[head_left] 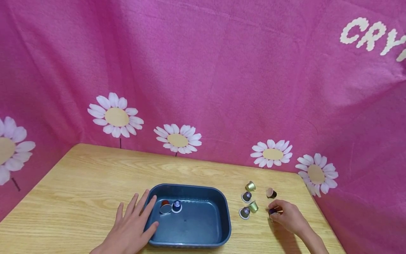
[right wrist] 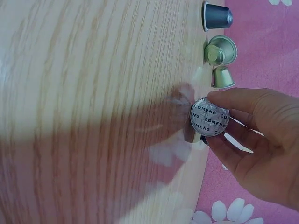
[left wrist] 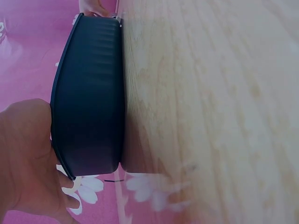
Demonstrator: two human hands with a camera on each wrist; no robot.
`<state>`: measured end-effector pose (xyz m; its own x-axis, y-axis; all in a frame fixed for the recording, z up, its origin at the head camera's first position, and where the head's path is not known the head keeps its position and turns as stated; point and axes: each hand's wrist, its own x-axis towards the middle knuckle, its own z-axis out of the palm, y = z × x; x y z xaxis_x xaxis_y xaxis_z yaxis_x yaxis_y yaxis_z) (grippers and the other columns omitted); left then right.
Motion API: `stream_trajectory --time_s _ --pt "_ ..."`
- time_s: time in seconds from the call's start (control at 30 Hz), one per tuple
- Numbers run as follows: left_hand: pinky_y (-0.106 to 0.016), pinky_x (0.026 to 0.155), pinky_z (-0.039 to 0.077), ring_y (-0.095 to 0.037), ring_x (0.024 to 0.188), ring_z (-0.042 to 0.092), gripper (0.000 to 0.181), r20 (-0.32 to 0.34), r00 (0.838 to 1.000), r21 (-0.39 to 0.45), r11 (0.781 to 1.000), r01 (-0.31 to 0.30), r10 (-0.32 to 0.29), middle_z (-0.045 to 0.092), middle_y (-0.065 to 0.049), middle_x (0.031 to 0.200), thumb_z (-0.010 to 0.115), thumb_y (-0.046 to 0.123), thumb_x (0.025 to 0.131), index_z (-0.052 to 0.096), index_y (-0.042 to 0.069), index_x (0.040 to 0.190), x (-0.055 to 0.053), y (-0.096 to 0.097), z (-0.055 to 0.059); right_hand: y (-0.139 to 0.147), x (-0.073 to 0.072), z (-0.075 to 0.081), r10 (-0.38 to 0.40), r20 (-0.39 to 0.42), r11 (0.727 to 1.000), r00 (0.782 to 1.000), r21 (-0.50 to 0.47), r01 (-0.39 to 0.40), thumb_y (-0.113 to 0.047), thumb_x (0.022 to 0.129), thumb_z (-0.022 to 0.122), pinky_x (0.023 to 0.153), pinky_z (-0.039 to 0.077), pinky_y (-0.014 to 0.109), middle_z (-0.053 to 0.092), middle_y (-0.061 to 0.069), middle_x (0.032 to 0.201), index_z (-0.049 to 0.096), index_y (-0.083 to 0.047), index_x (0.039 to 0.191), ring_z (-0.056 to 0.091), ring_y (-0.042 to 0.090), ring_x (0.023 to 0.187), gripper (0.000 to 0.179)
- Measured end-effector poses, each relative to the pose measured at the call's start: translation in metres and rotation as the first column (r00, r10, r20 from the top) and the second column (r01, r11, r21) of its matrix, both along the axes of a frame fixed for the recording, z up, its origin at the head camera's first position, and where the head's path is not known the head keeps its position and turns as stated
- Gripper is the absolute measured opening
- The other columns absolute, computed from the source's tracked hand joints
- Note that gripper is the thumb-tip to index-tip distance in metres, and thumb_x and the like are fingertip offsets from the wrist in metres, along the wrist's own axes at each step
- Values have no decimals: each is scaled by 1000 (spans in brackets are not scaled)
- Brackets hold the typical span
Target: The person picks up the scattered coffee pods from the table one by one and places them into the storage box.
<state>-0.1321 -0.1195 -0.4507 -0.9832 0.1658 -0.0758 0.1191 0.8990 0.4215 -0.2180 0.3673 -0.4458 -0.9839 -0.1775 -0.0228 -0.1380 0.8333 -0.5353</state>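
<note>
My right hand (head_left: 290,216) pinches a dark coffee capsule (head_left: 272,212) between thumb and fingers, low over the right side of the table. In the right wrist view, the printed foil lid of that capsule (right wrist: 210,117) faces the camera. My left hand (head_left: 129,223) is spread with straight fingers over the left rim of a dark blue plastic tub (head_left: 203,225). The left wrist view shows the left hand's thumb side against the rim of the tub (left wrist: 88,93). Inside the tub lie a red capsule (head_left: 165,209) on its side and a blue capsule (head_left: 177,206) standing lid down.
Between tub and right hand sit two dark capsules (head_left: 244,212), a green capsule (head_left: 253,206) and a gold capsule (head_left: 250,186). A black capsule (head_left: 271,192) lies just beyond the right hand. Pink flowered cloth (head_left: 215,88) hangs behind and beside the wooden table (head_left: 95,176).
</note>
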Motion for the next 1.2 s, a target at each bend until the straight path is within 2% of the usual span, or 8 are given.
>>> stream_trajectory --time_s 0.33,0.53,0.8,1.0,1.07,1.2 --pt "-78 105 4 -50 144 13 76 9 1000 -4 1000 4 -4 20 -16 163 64 48 93 38 11 155 -1 -1 2 6 0 4 85 11 996 996 19 -85 -5 81 79 67 53 28 69 3 93 69 -7 93 67 22 84 16" --pt "-78 105 3 -50 144 13 76 13 1000 -2 1000 0 0 21 -17 163 64 47 93 39 11 154 -1 -2 3 -3 -2 12 125 -43 992 991 11 -125 -3 82 78 67 55 28 70 5 93 70 -5 93 69 24 82 14" --pt "-78 105 3 -50 144 14 76 14 1000 -1 1000 1 -1 21 -16 163 64 48 93 39 12 154 -2 -2 3 -32 -2 36 196 -126 980 973 -14 -199 3 83 76 69 57 26 68 2 92 70 -4 93 70 24 84 13" --pt "-78 105 3 -50 145 13 76 9 1000 0 1000 2 -2 20 -16 163 64 47 93 38 11 155 -1 -1 3 -63 1 54 233 -137 968 963 -65 -243 2 85 75 72 57 26 68 4 98 71 -4 97 69 22 87 14" --pt "-78 105 3 -50 145 13 75 5 1000 1 1000 3 -3 20 -17 163 64 47 93 38 11 155 -1 -1 2 -74 2 59 265 -165 957 950 -76 -280 3 85 75 74 58 27 68 5 98 71 -3 97 69 21 86 15" --pt "-78 105 4 -50 145 13 75 -13 1000 8 1000 6 -6 20 -17 163 64 46 94 38 11 155 0 -2 1 -95 4 65 320 -214 938 923 -65 -340 3 84 76 76 58 29 65 -1 93 71 -8 96 66 13 82 17"
